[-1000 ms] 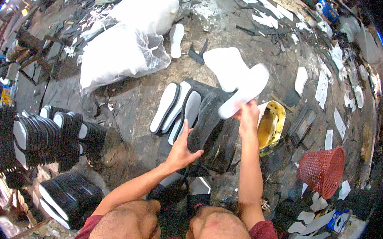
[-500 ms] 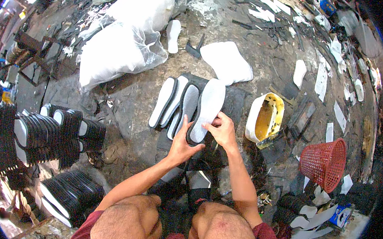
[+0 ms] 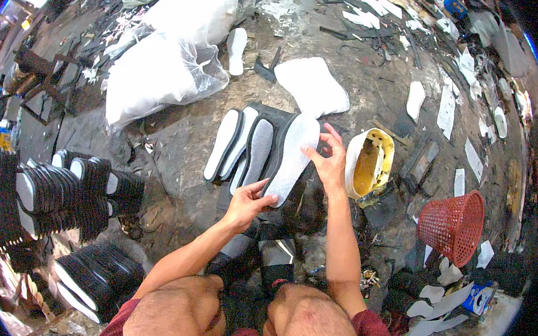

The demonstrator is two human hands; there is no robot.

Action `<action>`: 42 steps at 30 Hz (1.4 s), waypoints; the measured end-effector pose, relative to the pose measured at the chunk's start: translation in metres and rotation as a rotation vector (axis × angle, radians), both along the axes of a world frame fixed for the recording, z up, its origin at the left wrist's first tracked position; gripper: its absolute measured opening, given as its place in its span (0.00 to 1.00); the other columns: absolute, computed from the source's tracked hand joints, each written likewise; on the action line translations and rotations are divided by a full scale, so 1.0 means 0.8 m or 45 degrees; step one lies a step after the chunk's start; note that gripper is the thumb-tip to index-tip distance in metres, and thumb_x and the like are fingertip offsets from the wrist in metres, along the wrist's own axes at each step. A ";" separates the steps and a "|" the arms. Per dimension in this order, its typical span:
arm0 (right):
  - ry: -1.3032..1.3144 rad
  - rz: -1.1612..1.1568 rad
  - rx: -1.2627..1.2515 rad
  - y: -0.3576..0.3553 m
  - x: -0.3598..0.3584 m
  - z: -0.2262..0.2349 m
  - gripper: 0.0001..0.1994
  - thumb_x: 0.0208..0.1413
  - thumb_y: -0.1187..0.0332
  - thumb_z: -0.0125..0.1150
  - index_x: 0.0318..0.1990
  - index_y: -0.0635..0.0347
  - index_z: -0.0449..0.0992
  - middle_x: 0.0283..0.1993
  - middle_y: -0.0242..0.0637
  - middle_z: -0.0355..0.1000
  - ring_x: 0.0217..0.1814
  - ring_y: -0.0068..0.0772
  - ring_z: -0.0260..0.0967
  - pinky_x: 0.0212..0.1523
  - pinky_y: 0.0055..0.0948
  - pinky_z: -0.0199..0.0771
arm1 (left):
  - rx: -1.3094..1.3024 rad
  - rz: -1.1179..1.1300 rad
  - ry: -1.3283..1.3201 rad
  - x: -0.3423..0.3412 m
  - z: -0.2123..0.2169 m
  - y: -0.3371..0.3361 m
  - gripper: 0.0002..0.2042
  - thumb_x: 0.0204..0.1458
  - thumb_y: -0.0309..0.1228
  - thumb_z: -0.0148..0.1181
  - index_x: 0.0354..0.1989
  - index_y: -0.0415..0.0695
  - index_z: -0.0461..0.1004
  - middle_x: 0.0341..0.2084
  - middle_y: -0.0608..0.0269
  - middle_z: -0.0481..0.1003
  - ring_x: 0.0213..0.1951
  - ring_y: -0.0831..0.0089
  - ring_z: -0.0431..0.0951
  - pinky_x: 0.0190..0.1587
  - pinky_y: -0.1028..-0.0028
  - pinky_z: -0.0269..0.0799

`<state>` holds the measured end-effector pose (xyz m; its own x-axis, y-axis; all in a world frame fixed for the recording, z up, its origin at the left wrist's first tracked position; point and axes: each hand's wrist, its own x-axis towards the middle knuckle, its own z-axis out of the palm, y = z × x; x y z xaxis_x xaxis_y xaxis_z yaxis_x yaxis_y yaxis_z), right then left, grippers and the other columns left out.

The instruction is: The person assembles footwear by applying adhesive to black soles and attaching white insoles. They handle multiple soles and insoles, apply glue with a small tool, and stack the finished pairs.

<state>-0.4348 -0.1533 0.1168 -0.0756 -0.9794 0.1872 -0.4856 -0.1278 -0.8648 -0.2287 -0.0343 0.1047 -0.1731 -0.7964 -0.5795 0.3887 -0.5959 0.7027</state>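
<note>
My left hand pinches the near, narrow end of a shoe sole with a black edge and a pale grey-white insole on top. The sole tilts up off the dark pad. My right hand is at its right side, the thumb touching the insole near the wide end and the other fingers spread apart. Left of the held sole lies a grey-topped sole. Farther left is a white-topped sole, with others partly overlapped between them.
A white pile of insoles lies just beyond. To the right stand a yellowish glue tub and a red perforated basket. Large white bags sit far left, and rows of stacked black soles at near left.
My left hand has moved from the sole's left side to grip its near end. My right hand has slid up along the right edge, its fingers now spread. The view has shifted slightly.
</note>
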 end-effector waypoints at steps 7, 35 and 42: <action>-0.662 0.150 0.376 0.006 0.005 -0.015 0.18 0.48 0.78 0.74 0.48 0.64 0.76 0.47 0.35 0.77 0.45 0.26 0.76 0.47 0.24 0.79 | -0.151 -0.078 -0.055 0.010 0.026 0.003 0.33 0.52 0.21 0.69 0.67 0.34 0.62 0.45 0.56 0.80 0.44 0.74 0.80 0.51 0.72 0.77; -0.693 0.337 0.666 0.128 0.115 -0.004 0.31 0.48 0.72 0.77 0.60 0.65 0.70 0.39 0.36 0.77 0.36 0.21 0.73 0.38 0.23 0.76 | -0.174 0.156 -0.139 0.099 0.009 -0.028 0.19 0.59 0.23 0.58 0.60 0.39 0.72 0.49 0.68 0.78 0.48 0.78 0.75 0.54 0.75 0.68; -0.196 0.222 0.302 0.095 0.168 -0.067 0.29 0.58 0.63 0.66 0.65 0.63 0.66 0.68 0.59 0.61 0.69 0.56 0.60 0.65 0.46 0.66 | -0.348 -0.533 -1.827 0.166 -0.075 -0.107 0.35 0.53 0.40 0.62 0.68 0.36 0.63 0.66 0.45 0.64 0.67 0.59 0.64 0.70 0.64 0.54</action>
<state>-0.3005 -0.0772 0.0631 0.0876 -0.9950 -0.0481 -0.3357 0.0160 -0.9418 -0.0958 -0.1195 0.0443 0.1578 -0.9420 -0.2963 -0.8577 -0.2794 0.4316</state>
